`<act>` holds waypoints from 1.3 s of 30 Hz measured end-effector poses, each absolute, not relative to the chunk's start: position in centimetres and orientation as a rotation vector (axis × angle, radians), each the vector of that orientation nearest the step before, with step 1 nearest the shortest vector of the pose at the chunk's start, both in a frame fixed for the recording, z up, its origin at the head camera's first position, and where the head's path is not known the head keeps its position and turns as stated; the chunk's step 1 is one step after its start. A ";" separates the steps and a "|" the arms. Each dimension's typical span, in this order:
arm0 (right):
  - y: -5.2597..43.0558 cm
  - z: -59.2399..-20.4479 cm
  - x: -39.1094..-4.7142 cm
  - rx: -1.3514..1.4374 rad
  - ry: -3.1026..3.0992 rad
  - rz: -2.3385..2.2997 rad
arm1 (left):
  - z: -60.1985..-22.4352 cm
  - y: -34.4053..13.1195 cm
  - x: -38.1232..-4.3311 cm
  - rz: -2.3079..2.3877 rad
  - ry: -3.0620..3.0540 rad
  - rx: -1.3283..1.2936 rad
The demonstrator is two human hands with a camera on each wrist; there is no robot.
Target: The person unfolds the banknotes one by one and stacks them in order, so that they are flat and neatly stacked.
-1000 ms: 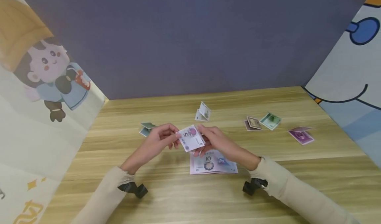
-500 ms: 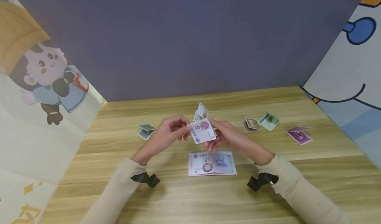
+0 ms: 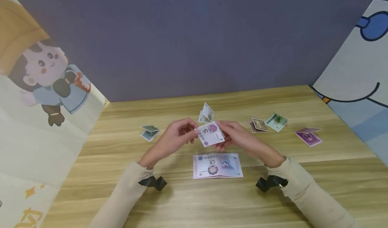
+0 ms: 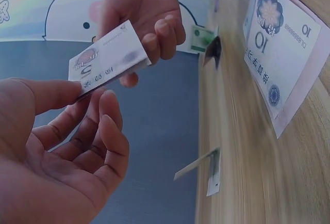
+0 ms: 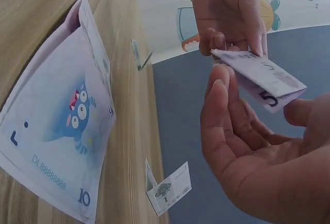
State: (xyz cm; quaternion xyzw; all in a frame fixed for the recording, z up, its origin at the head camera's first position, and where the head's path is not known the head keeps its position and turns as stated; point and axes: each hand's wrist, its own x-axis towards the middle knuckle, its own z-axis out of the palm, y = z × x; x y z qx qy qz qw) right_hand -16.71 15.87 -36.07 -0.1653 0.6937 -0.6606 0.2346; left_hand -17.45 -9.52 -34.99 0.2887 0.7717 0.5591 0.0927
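A folded play banknote marked 5, white with a pink print, is held above the table between both hands. My left hand pinches its left edge between thumb and fingers. At the opposite edge my right hand holds it, thumb against the paper and fingers beneath. In the right wrist view the folded note gapes slightly, with a second 5 on its lower layer. Below the hands lies a creased play banknote marked 10, its halves slightly apart in the right wrist view.
Several small folded notes stand on the wooden table: a teal one at left, a grey-white one behind the hands, and a brown one, a green one and a purple one at right. A dark panel rises behind.
Both hands have moved the 5 note to the right and slightly away, uncovering the top of the 10 note. The note has turned little, and the grip looks much the same.
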 end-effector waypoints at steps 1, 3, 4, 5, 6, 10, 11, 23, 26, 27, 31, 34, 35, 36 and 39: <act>15.9 -36.1 -16.7 -0.455 1.922 -1.807 | -35.0 -9.5 -17.5 1.656 2.295 0.864; 16.0 -36.1 -16.7 -0.460 1.961 -1.790 | -35.1 -9.5 -17.5 1.651 2.307 0.874; 16.0 -36.1 -16.7 -0.461 1.977 -1.783 | -35.1 -9.5 -17.5 1.649 2.311 0.876; 15.9 -36.2 -16.7 -0.460 1.993 -1.777 | -35.1 -9.5 -17.5 1.646 2.318 0.876; 15.9 -36.2 -16.8 -0.461 2.006 -1.774 | -35.1 -9.4 -17.5 1.643 2.323 0.877; 16.0 -36.3 -16.9 -0.420 1.983 -1.832 | -35.0 -9.4 -17.5 1.619 2.353 0.869; 16.0 -36.3 -16.9 -0.402 1.948 -1.862 | -35.0 -9.3 -17.5 1.609 2.363 0.869; 16.2 -36.3 -16.8 -0.323 1.705 -2.018 | -35.5 -9.1 -17.7 1.721 2.047 0.917; 16.2 -36.1 -16.7 -0.331 1.718 -2.033 | -35.6 -9.2 -17.8 1.735 1.952 0.888; 16.2 -36.1 -16.6 -0.339 1.722 -2.033 | -35.7 -9.1 -17.8 1.737 1.937 0.881; 16.3 -35.8 -16.5 -0.371 1.724 -2.033 | -35.7 -9.1 -17.8 1.737 1.932 0.900; 16.2 -35.6 -16.5 -0.404 1.717 -2.058 | -35.6 -9.2 -17.8 1.725 1.943 0.935; 16.2 -35.6 -16.4 -0.422 1.724 -2.068 | -35.5 -9.3 -17.8 1.713 1.952 0.953; 16.3 -35.5 -16.4 -0.439 1.733 -2.079 | -35.3 -9.6 -17.8 1.699 1.957 0.965; 16.3 -35.0 -16.0 -0.472 1.810 -2.099 | -34.5 -10.5 -17.9 1.664 1.997 0.993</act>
